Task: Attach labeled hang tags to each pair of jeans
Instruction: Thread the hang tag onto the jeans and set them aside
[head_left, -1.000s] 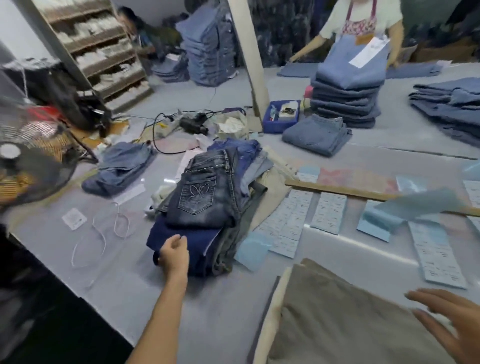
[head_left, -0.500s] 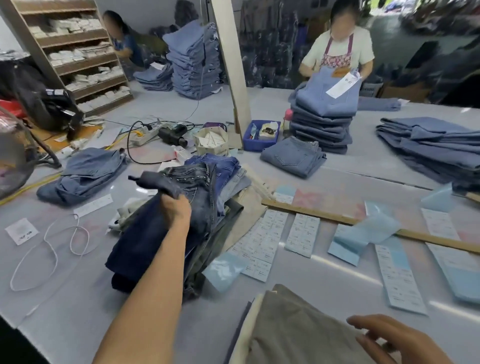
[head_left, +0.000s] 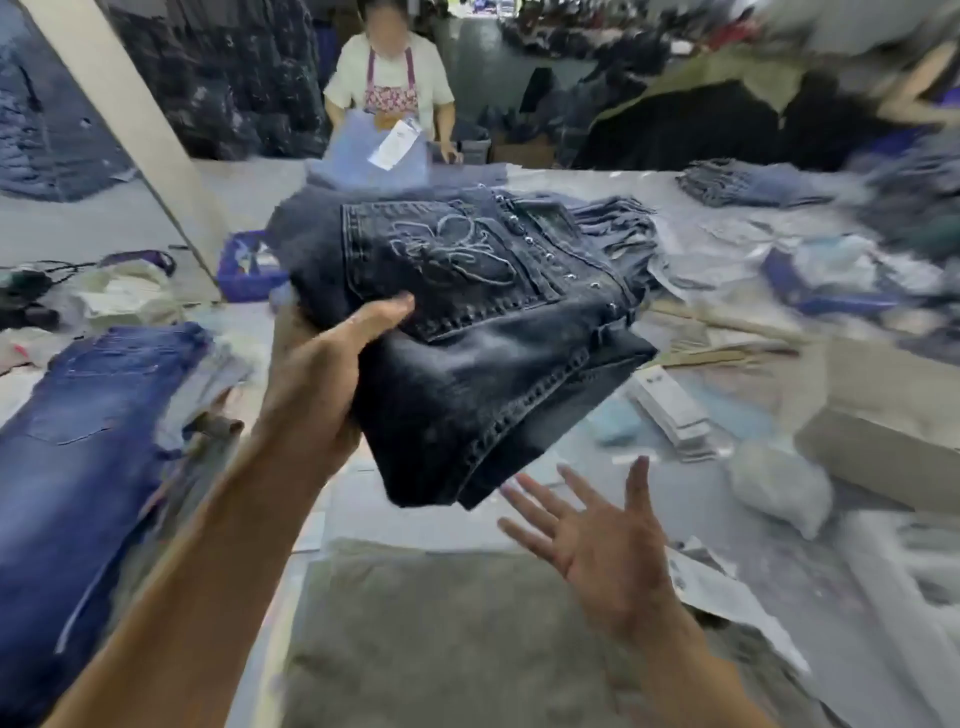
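The left hand (head_left: 317, 379) is gripping a folded pair of dark jeans (head_left: 467, 322), thumb (head_left: 382, 314) pressing on top by the embroidered back pocket (head_left: 447, 254) and the other fingers hiding underneath. The jeans are hanging in the air above the table (head_left: 597, 179), tilting down toward the camera, the studded waistband pointing to the far right. Just below their lower edge the right hand (head_left: 597, 540) is waiting palm up, fingers spread and holding nothing, not touching the denim.

Under both hands a grey-green cloth (head_left: 441, 639) is lying at the near edge. To the left a blue pair (head_left: 78, 441) is topping a pile of folded clothes. To the right of the lifted jeans, label sheets (head_left: 670, 405) and a pale blue paper (head_left: 615, 423) are lying on the table, with a wooden stick (head_left: 727, 322) farther back and a whitish bundle (head_left: 779, 483) nearer; much of that side is blurring. The lifted jeans are blocking the view of the table's middle, partly covering a blue tray (head_left: 244, 270) that is sitting beside a slanting post (head_left: 135, 124).

Across the table a person in an apron (head_left: 389, 88) is standing behind a light blue stack (head_left: 363, 161) bearing a white tag (head_left: 397, 145). More folded jeans (head_left: 748, 184) are lying at the far right.
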